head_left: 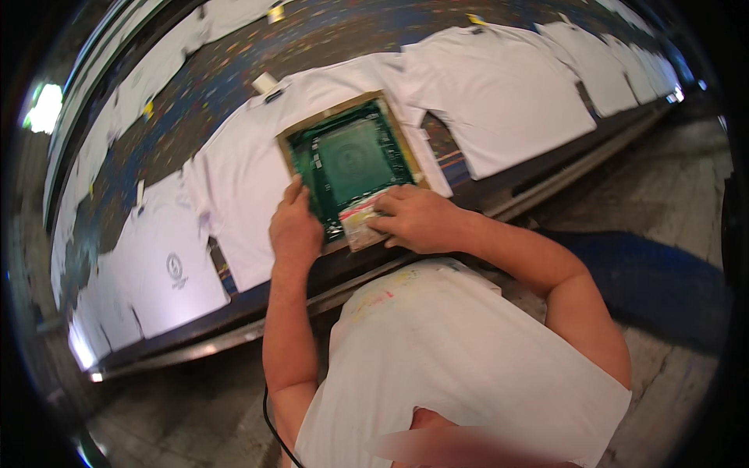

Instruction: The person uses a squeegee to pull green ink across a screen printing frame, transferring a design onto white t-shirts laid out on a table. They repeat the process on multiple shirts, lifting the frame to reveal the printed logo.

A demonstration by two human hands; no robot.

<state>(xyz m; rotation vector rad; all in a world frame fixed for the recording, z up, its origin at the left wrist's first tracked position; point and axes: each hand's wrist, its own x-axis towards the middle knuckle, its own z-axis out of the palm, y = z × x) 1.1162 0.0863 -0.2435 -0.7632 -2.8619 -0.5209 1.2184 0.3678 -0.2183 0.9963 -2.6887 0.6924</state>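
Note:
A screen-printing frame (399,139) with green mesh lies on a white T-shirt (234,156) spread over the long table. Faint round artwork shows in the middle of the mesh. My left hand (296,226) grips the frame's near left edge, fingers bent over its rim. In my right hand (417,218) is a squeegee (361,225) with a pale, paint-stained handle, its lower part resting at the near end of the mesh. The squeegee's blade edge cannot be made out clearly.
To the left lies a white T-shirt (168,257) with a small dark round print. Another white T-shirt (499,93) lies on the right, with several more along the paint-speckled table (312,47). A metal rail (577,171) runs along the near edge. Dark blue material (640,273) is at lower right.

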